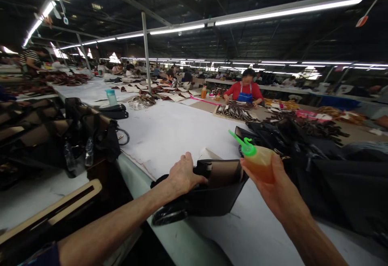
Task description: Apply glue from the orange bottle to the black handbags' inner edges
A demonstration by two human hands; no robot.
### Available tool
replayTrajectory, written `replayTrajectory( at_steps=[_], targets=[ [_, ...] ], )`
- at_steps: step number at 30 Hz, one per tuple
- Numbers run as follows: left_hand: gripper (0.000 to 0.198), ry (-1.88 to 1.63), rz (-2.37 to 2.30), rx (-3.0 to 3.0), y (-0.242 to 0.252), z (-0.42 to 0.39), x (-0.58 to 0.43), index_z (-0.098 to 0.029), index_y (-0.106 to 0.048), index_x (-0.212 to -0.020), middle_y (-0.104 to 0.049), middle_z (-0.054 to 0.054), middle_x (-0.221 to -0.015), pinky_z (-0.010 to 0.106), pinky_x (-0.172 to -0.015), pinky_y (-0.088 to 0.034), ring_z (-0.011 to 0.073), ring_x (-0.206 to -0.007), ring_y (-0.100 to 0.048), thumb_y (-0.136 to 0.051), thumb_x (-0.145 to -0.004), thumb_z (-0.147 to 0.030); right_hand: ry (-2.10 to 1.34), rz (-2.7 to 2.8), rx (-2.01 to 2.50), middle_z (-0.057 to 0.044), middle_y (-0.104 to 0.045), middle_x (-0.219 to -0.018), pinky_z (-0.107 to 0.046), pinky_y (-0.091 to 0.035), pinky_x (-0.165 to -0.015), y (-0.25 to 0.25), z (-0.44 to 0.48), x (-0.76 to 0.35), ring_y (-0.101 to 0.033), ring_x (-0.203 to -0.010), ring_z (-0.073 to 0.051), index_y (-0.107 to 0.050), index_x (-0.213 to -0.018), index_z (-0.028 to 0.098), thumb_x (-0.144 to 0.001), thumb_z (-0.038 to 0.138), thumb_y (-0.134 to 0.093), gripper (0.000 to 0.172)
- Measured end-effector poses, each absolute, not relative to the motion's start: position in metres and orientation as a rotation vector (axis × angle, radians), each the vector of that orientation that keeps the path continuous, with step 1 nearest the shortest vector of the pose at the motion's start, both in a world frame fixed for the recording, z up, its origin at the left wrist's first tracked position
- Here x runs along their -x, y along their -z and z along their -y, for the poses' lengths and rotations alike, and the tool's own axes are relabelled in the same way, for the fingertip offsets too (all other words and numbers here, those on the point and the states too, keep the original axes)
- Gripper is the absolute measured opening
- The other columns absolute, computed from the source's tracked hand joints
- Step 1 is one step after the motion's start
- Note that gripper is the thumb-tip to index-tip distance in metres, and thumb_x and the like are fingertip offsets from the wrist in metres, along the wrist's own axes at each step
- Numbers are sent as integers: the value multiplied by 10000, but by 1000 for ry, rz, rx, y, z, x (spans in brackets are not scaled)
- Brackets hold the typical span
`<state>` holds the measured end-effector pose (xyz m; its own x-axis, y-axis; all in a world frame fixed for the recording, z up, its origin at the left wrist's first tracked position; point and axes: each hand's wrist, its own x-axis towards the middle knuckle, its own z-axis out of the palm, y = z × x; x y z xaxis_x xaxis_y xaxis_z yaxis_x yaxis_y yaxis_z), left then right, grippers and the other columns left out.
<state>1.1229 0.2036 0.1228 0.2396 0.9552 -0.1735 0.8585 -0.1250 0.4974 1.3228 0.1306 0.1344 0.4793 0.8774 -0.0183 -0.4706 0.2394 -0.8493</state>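
My left hand (pixel 183 175) grips the top edge of a black leather bag piece (pixel 209 195) that lies at the near edge of the long white table (pixel 169 132). A brown lining panel (pixel 226 173) shows inside its opening. My right hand (pixel 266 181) is wrapped round a small squeeze bottle of amber liquid (pixel 259 159) with a green nozzle cap (pixel 244 144). The nozzle points left and up, just above the bag's right corner.
A heap of black bag parts (pixel 306 144) lies to the right. Dark bags and straps (pixel 75 132) crowd the left bench, by a teal cup (pixel 111 96). A person in red with a blue apron (pixel 245 91) works across the table; others sit farther back.
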Motion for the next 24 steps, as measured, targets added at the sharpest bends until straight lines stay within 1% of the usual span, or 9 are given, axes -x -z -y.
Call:
replayTrajectory(
  at_steps=[2,5,7,10,15,18,21,22,24],
  targets=[
    [573,-294,-1657,-2007,-117,-203,-1123,-147,-529,-968,-606,98,-929,280,-594,-390,245,-779,-577,-673,-561,-523,-976,542,913,-74,-642,-1087,-316,-492,-877,-133,-131,-1323,-560,-1065,-222,-644,-1002,165,-763,506,-625,418],
    [479,-307,-1620,-1955,-105,-207,-1122,-153,-599,-752,-600,47,-713,263,-517,-345,212,-669,-560,-652,-555,-586,-963,588,910,-75,-638,-1097,-293,-478,-893,-130,-132,-1322,-556,-1072,-210,-631,-1023,164,-774,499,-618,418],
    [494,-282,-1566,-1913,-99,-212,-1121,-149,-607,-648,-567,25,-609,254,-478,-321,189,-600,-539,-664,-513,-621,-955,612,915,-81,-632,-1106,-285,-473,-897,-129,-131,-1322,-551,-1080,-206,-620,-1040,160,-789,498,-602,422],
    [534,-274,-1491,-1905,-97,-222,-1119,-143,-608,-602,-530,5,-532,247,-445,-301,167,-547,-513,-680,-457,-651,-953,615,924,-90,-627,-1113,-288,-467,-905,-128,-130,-1322,-545,-1089,-211,-604,-1066,154,-790,495,-603,438],
    [560,-230,-1476,-1845,-99,-240,-1117,-144,-620,-610,-584,36,-587,246,-448,-328,192,-577,-555,-678,-424,-669,-990,564,937,-102,-625,-1116,-291,-480,-891,-132,-130,-1324,-542,-1094,-222,-606,-1065,147,-793,476,-605,427],
    [611,-157,-1458,-1842,-99,-247,-1119,-151,-639,-641,-618,68,-648,257,-458,-349,214,-610,-576,-623,-443,-729,-1039,485,946,-97,-633,-1104,-306,-507,-857,-140,-129,-1322,-553,-1079,-219,-622,-1030,145,-840,461,-545,376],
    [683,-94,-1525,-1891,-97,-251,-1124,-133,-657,-718,-631,97,-706,266,-482,-366,234,-665,-587,-575,-469,-764,-1060,398,956,-77,-637,-1100,-319,-531,-820,-148,-127,-1320,-557,-1072,-218,-629,-1001,155,-858,428,-532,323],
    [673,-75,-1557,-1897,-96,-251,-1126,-126,-660,-742,-632,102,-716,266,-490,-370,238,-676,-588,-578,-488,-744,-1060,378,959,-77,-637,-1099,-319,-536,-811,-149,-126,-1320,-557,-1072,-219,-629,-998,152,-859,416,-534,312],
    [567,-92,-1577,-1899,-95,-250,-1129,-117,-663,-775,-631,103,-717,261,-504,-373,231,-677,-588,-587,-568,-639,-1065,353,959,-88,-634,-1104,-325,-540,-804,-150,-125,-1320,-551,-1080,-229,-628,-1003,144,-860,405,-535,312]
  ],
)
